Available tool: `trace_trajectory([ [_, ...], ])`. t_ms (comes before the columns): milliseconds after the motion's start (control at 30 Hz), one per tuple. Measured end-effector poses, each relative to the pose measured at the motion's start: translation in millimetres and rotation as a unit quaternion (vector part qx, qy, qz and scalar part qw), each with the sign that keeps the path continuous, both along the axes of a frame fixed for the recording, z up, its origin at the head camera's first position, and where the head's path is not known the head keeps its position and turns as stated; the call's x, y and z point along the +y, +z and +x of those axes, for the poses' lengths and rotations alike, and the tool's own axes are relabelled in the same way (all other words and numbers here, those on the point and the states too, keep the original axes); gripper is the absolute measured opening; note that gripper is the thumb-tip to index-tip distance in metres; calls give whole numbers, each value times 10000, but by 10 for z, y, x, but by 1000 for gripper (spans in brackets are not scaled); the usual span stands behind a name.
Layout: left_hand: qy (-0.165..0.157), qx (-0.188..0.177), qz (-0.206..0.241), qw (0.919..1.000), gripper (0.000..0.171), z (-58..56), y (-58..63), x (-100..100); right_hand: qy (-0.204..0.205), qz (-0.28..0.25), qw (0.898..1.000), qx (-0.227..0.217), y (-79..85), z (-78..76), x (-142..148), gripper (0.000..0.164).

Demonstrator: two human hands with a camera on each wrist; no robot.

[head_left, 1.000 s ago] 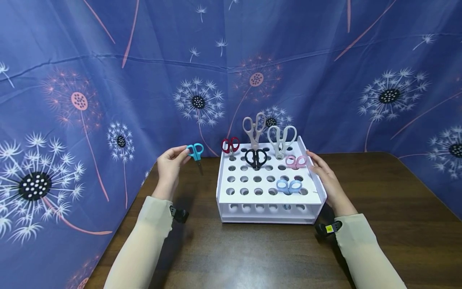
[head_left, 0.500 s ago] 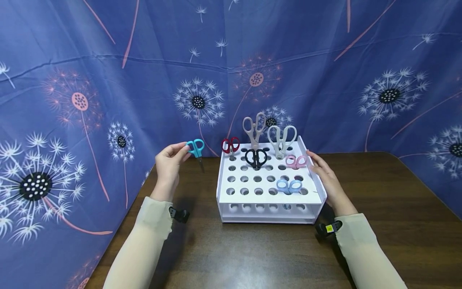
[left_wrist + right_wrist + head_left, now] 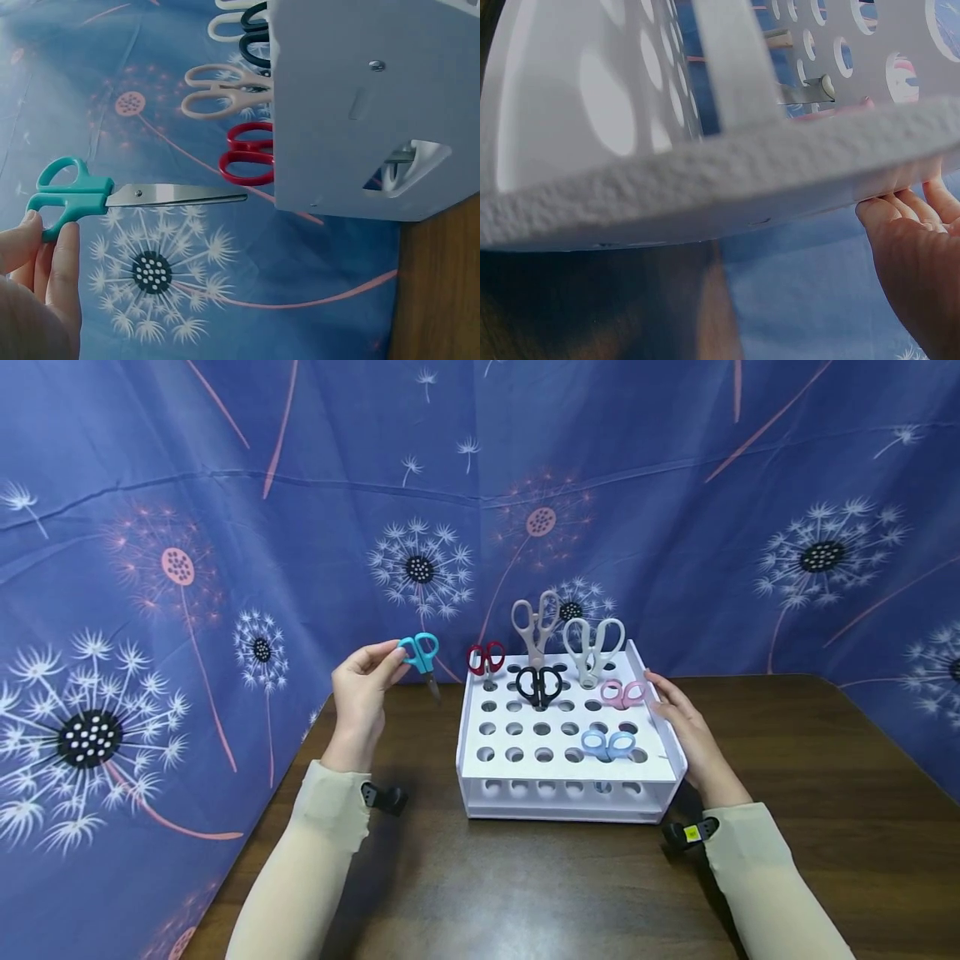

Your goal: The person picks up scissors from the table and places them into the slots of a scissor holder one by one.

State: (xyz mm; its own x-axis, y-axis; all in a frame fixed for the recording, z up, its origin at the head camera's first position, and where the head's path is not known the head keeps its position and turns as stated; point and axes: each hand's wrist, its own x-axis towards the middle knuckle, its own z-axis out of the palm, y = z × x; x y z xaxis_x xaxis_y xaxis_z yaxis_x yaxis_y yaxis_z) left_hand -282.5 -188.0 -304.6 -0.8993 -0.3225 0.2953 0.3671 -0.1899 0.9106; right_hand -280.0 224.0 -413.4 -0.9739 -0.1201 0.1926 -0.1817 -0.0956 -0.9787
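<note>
My left hand (image 3: 362,697) pinches one handle loop of the teal scissors (image 3: 425,663) between thumb and fingers. Their closed blades point down and to the right, in the air left of a white holed rack (image 3: 517,772). In the left wrist view, the blade tip lies near the rack's side, beside the red scissors (image 3: 251,157). My right hand (image 3: 697,743) rests along the rack's right side; its fingertips touch the side panel (image 3: 817,202) in the right wrist view. Black scissors (image 3: 538,695), pink scissors (image 3: 622,702) and light blue scissors (image 3: 608,752) stand handles-up in the rack.
Taller beige scissors (image 3: 536,642) and white scissors (image 3: 589,670) stand in the back of the rack. The rack sits on a brown wooden table (image 3: 525,893). A blue dandelion-print cloth (image 3: 337,552) hangs behind and along the left.
My left hand has raised the teal scissors slightly, tilting their blades more to the right. The head view has shifted a little. My right hand stays at the rack's side.
</note>
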Motion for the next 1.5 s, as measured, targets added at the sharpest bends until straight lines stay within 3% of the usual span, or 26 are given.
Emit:
trace_trajectory([
  [433,-212,293,249,9990,16,93,92,170,2,47,10000,14,15,-3,-3,52],
  [867,-412,305,27,9987,11,183,42,296,-46,139,9999,-54,2,-8,-11,51],
  [1100,-526,313,-233,9979,22,210,-17,371,-107,202,9997,-127,-6,8,-1,51],
  [1500,-659,142,-157,9976,22,250,-73,447,-14,159,9999,34,-6,8,7,51],
])
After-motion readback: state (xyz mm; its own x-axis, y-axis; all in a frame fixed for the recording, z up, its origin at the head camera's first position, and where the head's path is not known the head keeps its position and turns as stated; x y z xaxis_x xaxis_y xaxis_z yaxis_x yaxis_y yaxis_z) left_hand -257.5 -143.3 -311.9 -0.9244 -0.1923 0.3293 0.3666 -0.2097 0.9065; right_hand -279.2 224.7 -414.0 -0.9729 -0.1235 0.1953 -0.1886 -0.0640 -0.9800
